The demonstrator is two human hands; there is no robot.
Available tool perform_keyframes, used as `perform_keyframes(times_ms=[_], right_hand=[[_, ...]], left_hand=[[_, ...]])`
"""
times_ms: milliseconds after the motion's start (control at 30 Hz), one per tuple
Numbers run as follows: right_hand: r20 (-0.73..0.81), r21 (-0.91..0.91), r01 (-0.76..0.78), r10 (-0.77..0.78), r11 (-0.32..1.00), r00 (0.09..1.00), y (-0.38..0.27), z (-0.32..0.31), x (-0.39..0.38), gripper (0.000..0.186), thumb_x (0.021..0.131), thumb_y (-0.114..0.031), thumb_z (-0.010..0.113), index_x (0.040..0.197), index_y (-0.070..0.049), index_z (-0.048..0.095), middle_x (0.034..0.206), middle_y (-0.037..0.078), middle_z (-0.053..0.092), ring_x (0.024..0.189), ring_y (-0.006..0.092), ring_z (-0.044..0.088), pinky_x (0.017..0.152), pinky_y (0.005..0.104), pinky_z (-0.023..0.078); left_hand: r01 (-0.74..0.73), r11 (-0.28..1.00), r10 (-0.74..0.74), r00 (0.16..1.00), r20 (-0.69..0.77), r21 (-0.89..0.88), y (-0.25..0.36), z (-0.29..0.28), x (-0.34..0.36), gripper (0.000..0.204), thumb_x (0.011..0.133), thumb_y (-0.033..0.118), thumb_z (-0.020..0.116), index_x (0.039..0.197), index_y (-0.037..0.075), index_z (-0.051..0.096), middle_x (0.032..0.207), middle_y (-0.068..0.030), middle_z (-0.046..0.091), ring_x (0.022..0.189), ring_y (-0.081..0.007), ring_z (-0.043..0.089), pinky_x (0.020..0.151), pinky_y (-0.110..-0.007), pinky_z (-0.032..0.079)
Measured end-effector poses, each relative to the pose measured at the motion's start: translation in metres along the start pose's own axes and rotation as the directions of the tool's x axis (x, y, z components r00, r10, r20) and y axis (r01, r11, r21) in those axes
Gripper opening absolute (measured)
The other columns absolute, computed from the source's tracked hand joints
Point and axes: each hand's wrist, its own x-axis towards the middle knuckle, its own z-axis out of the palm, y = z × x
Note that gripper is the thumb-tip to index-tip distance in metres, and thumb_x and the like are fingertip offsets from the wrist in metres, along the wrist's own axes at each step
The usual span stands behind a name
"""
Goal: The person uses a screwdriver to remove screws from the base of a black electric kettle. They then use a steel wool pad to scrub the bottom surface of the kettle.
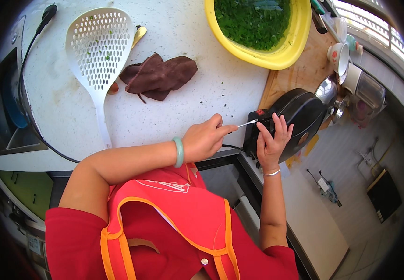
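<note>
My left hand (205, 139), with a jade-green bangle on its wrist, pinches a thin, pale, stick-like tool (248, 123). Its tip reaches the hinge-side edge of a round black electric appliance (300, 112), close to a small red part (260, 112). Whether the tool is a swab or a small screwdriver is too small to tell. Against that same edge rests my right hand (273, 142), fingers spread apart, a silver bracelet on the wrist. Several dark crumbs lie on the white counter (164, 123) beyond my left hand.
A crumpled brown cloth (162, 77) and a large white slotted scoop (100, 51) with green bits lie to the left. At the back, a yellow basin (279, 59) holds chopped greens in water. A wooden board (300, 77), bowls (338, 58) and a black cord (24, 65) are around.
</note>
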Motion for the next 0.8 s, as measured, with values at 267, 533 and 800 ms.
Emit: perform_keyframes(times_ms=[267,533,800], right_hand=[[0.033,-0.037,-0.085,0.087,0.996,0.996,-0.012,0.003,0.012,0.022,0.076,-0.008,0.060,0.096,-0.016,0.065,0.128,0.005,0.048,0.126,0.0251,0.038,0.109,0.0491,0.012],[-0.124,0.227,-0.145,0.177,0.963,0.976,0.003,0.011,0.000,0.020,0.084,-0.008,0.051,0.103,-0.004,0.054,0.120,0.011,0.053,0.119,0.0292,0.046,0.108,0.0494,0.019],[-0.109,0.252,-0.170,0.203,0.953,0.973,0.002,0.011,0.001,0.022,0.085,-0.008,0.045,0.104,-0.003,0.055,0.114,0.011,0.056,0.115,0.0289,0.049,0.108,0.0481,0.018]], left_hand=[[-0.108,0.992,0.110,0.993,-0.043,0.065,0.008,-0.003,-0.015,0.048,0.079,0.005,0.054,0.124,0.020,0.052,0.091,-0.0094,0.046,0.068,-0.0255,0.053,0.060,-0.034,0.047],[-0.015,0.988,0.019,1.000,0.020,-0.153,-0.007,0.021,0.002,0.042,0.083,0.011,0.050,0.125,0.015,0.051,0.090,-0.0101,0.051,0.073,-0.0273,0.055,0.066,-0.036,0.047],[-0.001,0.984,0.031,0.986,0.164,-0.177,-0.015,0.020,0.025,0.038,0.085,0.011,0.047,0.123,0.010,0.052,0.089,-0.0144,0.056,0.080,-0.0322,0.057,0.071,-0.040,0.047]])
